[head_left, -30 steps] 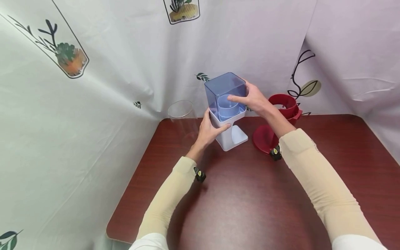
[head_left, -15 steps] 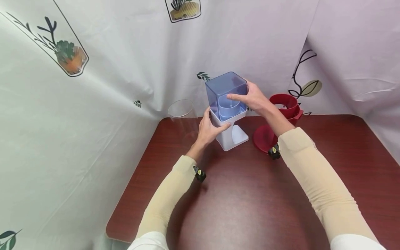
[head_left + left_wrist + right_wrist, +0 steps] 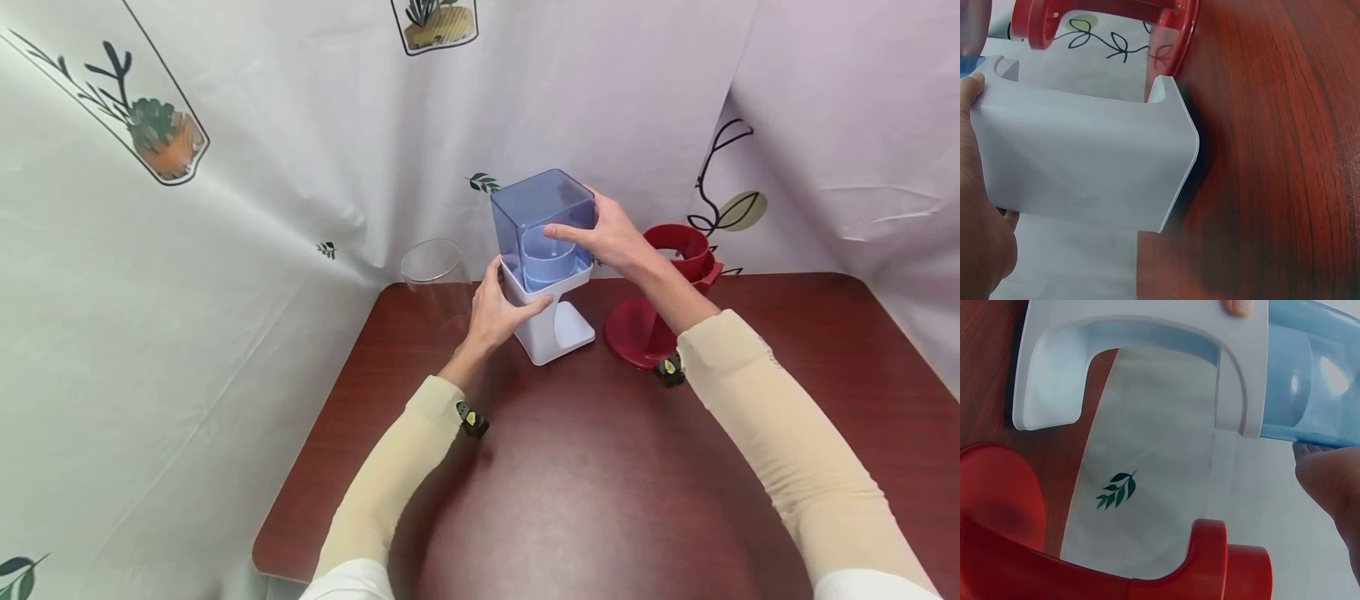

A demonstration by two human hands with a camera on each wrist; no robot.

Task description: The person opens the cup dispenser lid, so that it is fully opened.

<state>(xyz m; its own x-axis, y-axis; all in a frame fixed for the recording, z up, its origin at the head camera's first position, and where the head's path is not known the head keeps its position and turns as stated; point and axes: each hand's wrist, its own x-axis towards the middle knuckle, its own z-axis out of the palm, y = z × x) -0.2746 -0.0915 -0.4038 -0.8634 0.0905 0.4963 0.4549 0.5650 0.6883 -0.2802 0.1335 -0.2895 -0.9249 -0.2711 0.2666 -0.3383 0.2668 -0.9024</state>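
A white C-shaped stand [image 3: 538, 333] stands upright on the table, its base touching the wood. On its top part sits a see-through blue square cover [image 3: 543, 208], with a round cup-like part visible inside. My left hand [image 3: 497, 312] grips the stand's upper part, thumb across the front and fingers on the far left side. The right hand [image 3: 615, 237] holds the blue cover by its right side, thumb on the front face and fingers behind. In the right wrist view the blue cover [image 3: 1316, 369] meets the white stand [image 3: 1147, 325] along a straight edge.
A red stand [image 3: 637, 333] with a ring-shaped top is just right of the white one, under my right forearm. A clear, open-topped cylinder [image 3: 438, 283] stands to the left. Patterned white cloth [image 3: 315, 125] hangs behind the reddish-brown wooden table [image 3: 585, 483].
Both hands keep their hold on the white stand and blue cover, which stay almost in place. My forearms shift slightly outward, and the head view moves a little.
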